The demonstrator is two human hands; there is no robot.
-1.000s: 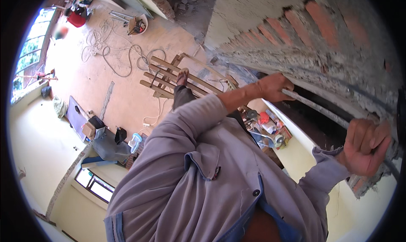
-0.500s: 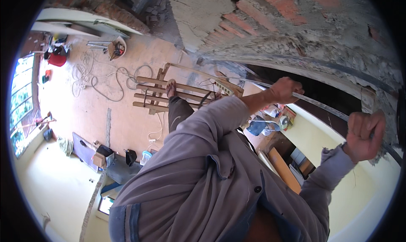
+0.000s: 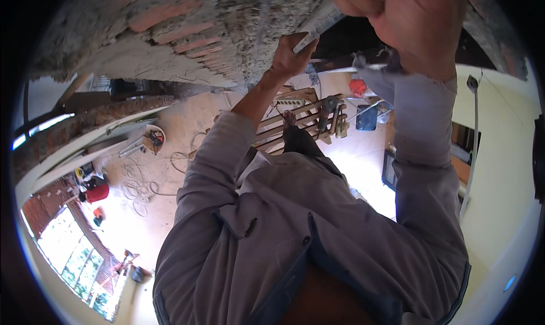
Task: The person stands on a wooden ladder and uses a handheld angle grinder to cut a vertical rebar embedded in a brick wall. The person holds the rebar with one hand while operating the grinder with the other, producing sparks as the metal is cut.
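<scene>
Up at the broken edge of a masonry wall (image 3: pixel 187 41), with exposed red bricks and rough mortar, my left hand (image 3: pixel 290 55) is wrapped round a long thin grey bar (image 3: pixel 322 25). The bar slants up to the right, toward my right hand (image 3: pixel 417 15). That hand is large and close at the top edge, its fingers curled at the bar's upper end. Part of its grip is cut off by the picture's edge. Behind the bar lies a dark gap (image 3: pixel 346 41) under the masonry.
Below me stands a slatted wooden platform (image 3: pixel 306 118), with my foot on it and a dark power tool (image 3: pixel 328 106) lying on top. A tangled cable (image 3: pixel 133 183), a tub of tools (image 3: pixel 153 136) and a blue container (image 3: pixel 366 118) are on the floor. A window (image 3: pixel 74 257) is at left.
My view has swung, so the room appears turned. Both hands now appear higher in the picture, my right one much closer. My left hand still grips the bar.
</scene>
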